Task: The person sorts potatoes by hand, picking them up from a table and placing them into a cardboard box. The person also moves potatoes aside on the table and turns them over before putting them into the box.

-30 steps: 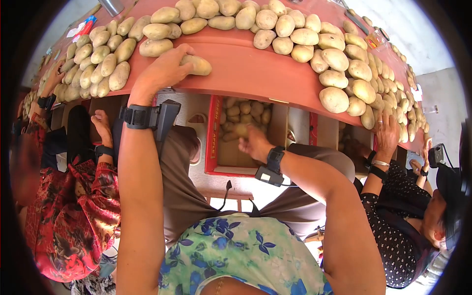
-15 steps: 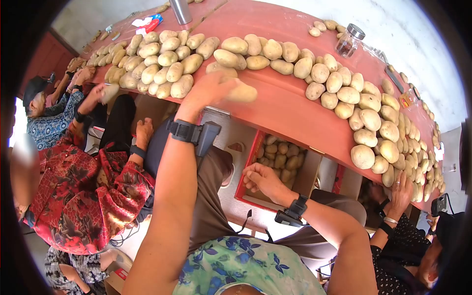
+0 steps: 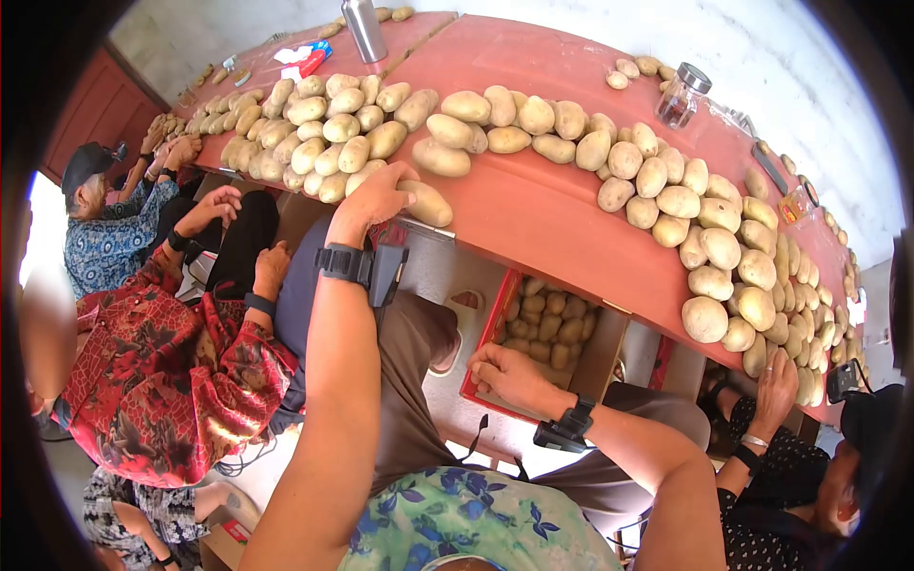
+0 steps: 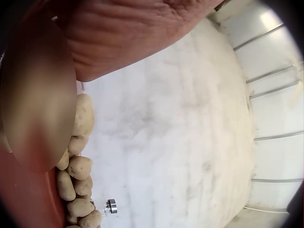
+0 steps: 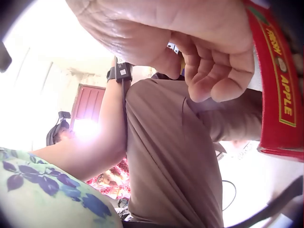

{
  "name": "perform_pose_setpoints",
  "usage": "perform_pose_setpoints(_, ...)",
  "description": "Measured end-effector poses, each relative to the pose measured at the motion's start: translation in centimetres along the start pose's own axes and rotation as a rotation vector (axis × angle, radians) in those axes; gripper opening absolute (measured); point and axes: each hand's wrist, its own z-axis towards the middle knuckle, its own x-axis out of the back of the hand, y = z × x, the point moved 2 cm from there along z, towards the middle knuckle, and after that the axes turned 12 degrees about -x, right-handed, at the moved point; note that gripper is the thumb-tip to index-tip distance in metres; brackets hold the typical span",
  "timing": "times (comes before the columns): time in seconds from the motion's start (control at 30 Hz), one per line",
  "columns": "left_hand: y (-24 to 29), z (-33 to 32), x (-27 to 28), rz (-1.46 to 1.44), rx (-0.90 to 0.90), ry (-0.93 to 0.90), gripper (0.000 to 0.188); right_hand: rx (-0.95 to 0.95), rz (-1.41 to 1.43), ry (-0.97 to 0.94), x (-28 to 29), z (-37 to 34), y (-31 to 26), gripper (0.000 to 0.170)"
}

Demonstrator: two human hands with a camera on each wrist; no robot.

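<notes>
At the table's front edge, my left hand (image 3: 376, 198) holds an oblong potato (image 3: 430, 204), its thumb lying along the near end. Just beyond it lies another potato (image 3: 441, 157), with a heap of potatoes (image 3: 324, 133) to the left. In the left wrist view the palm (image 4: 128, 38) fills the top, and a blurred patch hides what lies beneath it. My right hand (image 3: 519, 376) hangs over the near rim of a red cardboard box (image 3: 487, 333) of potatoes. Its fingers (image 5: 202, 88) are loosely curled in the right wrist view, with nothing in them.
A long band of potatoes (image 3: 719, 247) curves along the red table (image 3: 533, 224) to the right. Farther back stand a metal flask (image 3: 364, 30) and a glass jar (image 3: 681, 97). People sit close on both sides; a red patterned sleeve (image 3: 219, 357) is at left.
The head view has turned. My left hand has brought the potato back toward the table's front edge. My right hand has come up from among the potatoes in the box to its near rim.
</notes>
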Motion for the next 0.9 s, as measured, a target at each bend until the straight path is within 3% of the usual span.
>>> perform_pose_setpoints(0.2,0.5,-0.7,0.0,0.145,-0.062,-0.036,0.042,0.139,-0.183,0.049,0.2,0.1,-1.9,0.017)
perform_pose_setpoints(0.4,0.6,-0.5,-0.6,0.123,-0.118,0.153,0.017,0.41,-0.152,0.229,3.0,-1.5,-8.5,0.016)
perform_pose_setpoints(0.47,1.1,-0.9,-0.4,0.015,0.003,0.109,0.02,0.469,-0.094,0.28,4.2,-1.7,-10.6,0.017)
perform_pose_setpoints(0.5,1.2,-1.0,-0.3,0.01,-0.027,0.121,0.018,0.503,-0.089,0.297,4.9,-1.3,-11.9,0.019)
perform_pose_setpoints(0.7,0.8,-0.5,-0.1,0.005,-0.077,0.062,0.021,0.697,-0.388,0.695,7.0,2.8,-21.1,0.038)
perform_pose_setpoints(0.8,0.1,-0.3,-0.2,0.067,-0.11,0.072,0.024,0.667,-0.646,0.931,8.3,7.3,-23.6,0.049)
perform_pose_setpoints(0.9,0.1,0.0,-0.7,0.08,-0.159,0.093,0.027,0.546,-0.777,1.015,7.7,9.5,-25.2,0.054)
